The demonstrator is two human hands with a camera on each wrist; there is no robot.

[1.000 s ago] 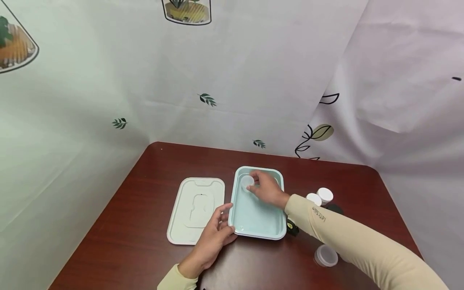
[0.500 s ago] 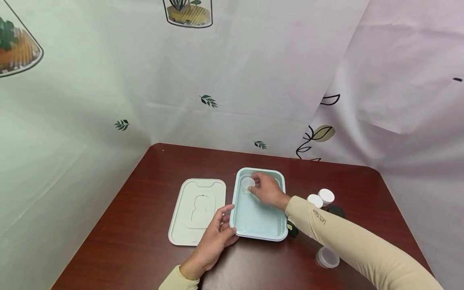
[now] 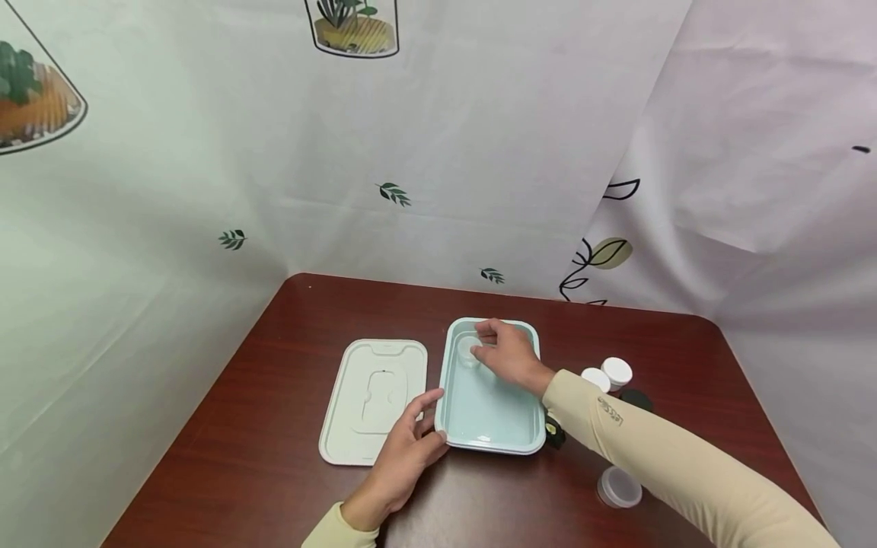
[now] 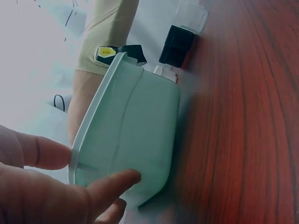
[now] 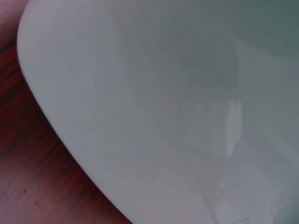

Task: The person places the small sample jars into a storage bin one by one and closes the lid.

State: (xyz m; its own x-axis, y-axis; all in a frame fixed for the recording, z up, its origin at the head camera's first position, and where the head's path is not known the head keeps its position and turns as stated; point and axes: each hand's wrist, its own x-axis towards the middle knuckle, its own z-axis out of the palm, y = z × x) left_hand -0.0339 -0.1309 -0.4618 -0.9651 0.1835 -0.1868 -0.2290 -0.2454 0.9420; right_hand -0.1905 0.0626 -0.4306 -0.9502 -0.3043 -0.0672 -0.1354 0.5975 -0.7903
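A pale blue rectangular tub (image 3: pixel 486 407) stands on the table. In its far left corner sits a small translucent round jar (image 3: pixel 469 350). My right hand (image 3: pixel 507 354) reaches into the tub just right of the jar, thumb and fingers spread apart beside it. My left hand (image 3: pixel 404 449) rests against the tub's near left side, fingertips at the rim. In the left wrist view, extended fingers (image 4: pixel 112 184) touch the tub's outer wall (image 4: pixel 135 126). The right wrist view holds only a blurred close-up of the tub (image 5: pixel 93 116); no hand shows there.
A white lid (image 3: pixel 373 396) lies flat left of the tub. To the right are white-capped jars (image 3: pixel 617 371), a dark round lid (image 3: pixel 636 399) and a translucent-lidded jar (image 3: pixel 620 487), partly beside the right sleeve. A patterned cloth (image 3: pixel 479 152) hangs behind the table (image 3: pixel 247 426).
The small jar has gone lower into the tub's corner, and my right fingers have loosened from it and shifted slightly right. My left hand stays at the tub's rim.
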